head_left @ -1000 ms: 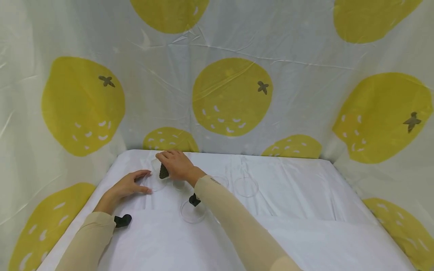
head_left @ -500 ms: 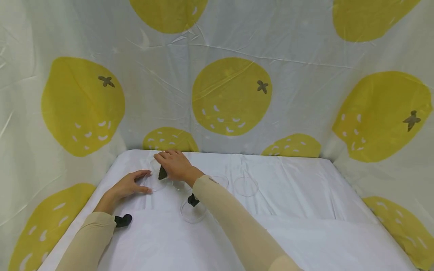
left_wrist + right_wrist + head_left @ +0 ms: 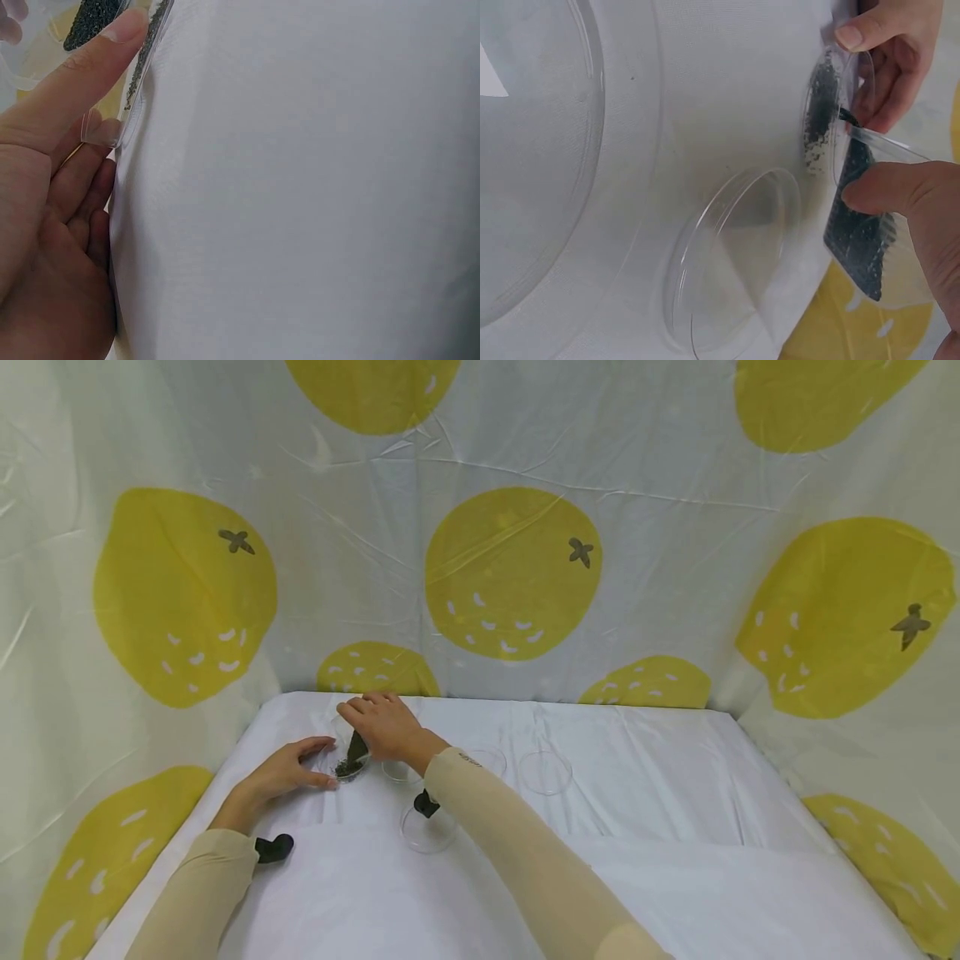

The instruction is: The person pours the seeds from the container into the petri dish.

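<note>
Lemon-print cloth [image 3: 675, 568] hangs behind a white-covered table [image 3: 675, 802]. Toward its far left corner, the person's right hand [image 3: 386, 727] grips a tilted clear container [image 3: 857, 236], and dark grains [image 3: 823, 112] spill from it into a clear dish [image 3: 101, 133]. On the other side, the left hand [image 3: 281, 772] curves its thumb and fingers round that dish's edge. More clear dishes [image 3: 545, 774] lie nearby to the right.

No readable text. Small dark lettering [image 3: 470, 760] on right sleeve [image 3: 528, 852], near the wrist; too small to make out.
</note>
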Motion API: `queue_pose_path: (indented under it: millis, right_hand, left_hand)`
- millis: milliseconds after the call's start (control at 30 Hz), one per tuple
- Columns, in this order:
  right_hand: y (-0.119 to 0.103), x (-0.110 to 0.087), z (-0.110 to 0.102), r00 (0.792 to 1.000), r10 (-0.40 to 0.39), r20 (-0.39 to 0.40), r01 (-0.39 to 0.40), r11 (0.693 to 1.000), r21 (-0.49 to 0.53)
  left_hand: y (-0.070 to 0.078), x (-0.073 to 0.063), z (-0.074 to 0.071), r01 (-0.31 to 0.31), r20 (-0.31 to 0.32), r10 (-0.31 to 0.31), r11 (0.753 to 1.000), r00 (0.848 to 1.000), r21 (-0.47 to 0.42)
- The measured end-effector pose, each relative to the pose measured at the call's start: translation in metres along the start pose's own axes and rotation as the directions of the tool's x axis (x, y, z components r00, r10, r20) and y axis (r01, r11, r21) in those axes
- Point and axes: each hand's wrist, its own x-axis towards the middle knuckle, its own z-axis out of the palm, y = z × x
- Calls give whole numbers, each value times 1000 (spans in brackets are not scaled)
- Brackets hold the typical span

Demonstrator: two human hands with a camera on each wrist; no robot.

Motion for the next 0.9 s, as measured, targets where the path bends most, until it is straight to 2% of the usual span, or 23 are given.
queue_pose_path:
  millis: [300,700,900]
  right_hand:
    - [3,1,0,1000,28,8,-28,1000,-8]
    - [1,1,1,1000,-8,-6,8,1000,-15]
    - [2,1,2,999,46,24,-46,999,12]
  left_hand:
    - [5,-1,-1,-5,-2,5,1000,1000,-8]
    - [2,0,1,11,0,-11,1000,1000,-15]
    - [2,-2,1,-23,-7,23,1000,1000,-3]
